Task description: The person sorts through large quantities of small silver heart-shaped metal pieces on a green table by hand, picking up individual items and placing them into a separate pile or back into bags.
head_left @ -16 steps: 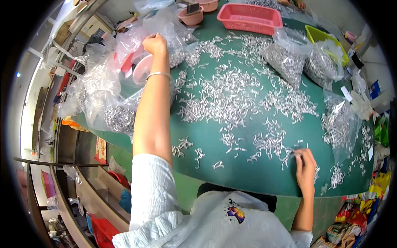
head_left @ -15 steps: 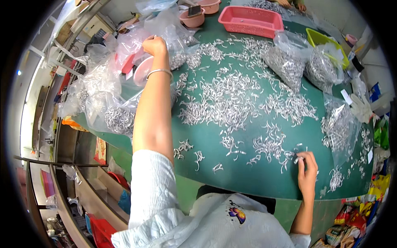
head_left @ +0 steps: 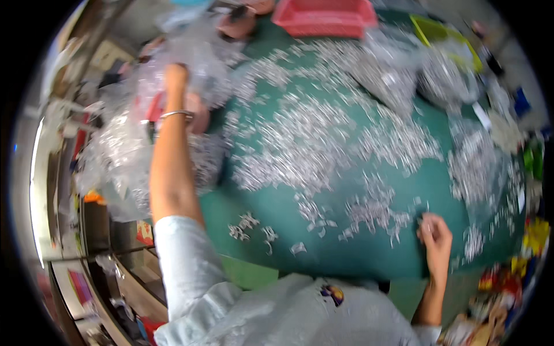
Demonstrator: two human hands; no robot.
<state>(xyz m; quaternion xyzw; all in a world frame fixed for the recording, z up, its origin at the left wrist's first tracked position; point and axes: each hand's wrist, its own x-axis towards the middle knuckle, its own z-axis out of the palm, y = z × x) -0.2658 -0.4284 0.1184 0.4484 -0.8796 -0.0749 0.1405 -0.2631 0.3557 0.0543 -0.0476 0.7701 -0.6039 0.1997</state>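
My left arm stretches far out, and my left hand (head_left: pixel 176 76) is over the clear plastic bags (head_left: pixel 199 55) beside a pink bowl (head_left: pixel 198 113). Its fingers are hidden and smeared by motion. Near the table's front right, my right hand (head_left: pixel 436 232) is closed in a pinch. A small dark-and-silver metal piece (head_left: pixel 420 221) is at its fingertips, too blurred to make out its kind. Left of this hand is a loose cluster of small curved silvery metal parts (head_left: pixel 375 210). A bigger spread of such parts (head_left: pixel 300 144) covers the middle of the green table (head_left: pixel 346 254).
Filled plastic bags (head_left: pixel 384 81) stand at the far right, by a yellow-green basket (head_left: pixel 441 37). A pink basket (head_left: pixel 326 17) sits at the back. Another bag of metal parts (head_left: pixel 476 167) lies at the right. Shelving (head_left: pixel 135 282) is at the lower left.
The view has shifted and blurred. My left hand has moved left across the bags and the pink bowl. My right hand remains near the front right, still pinched.
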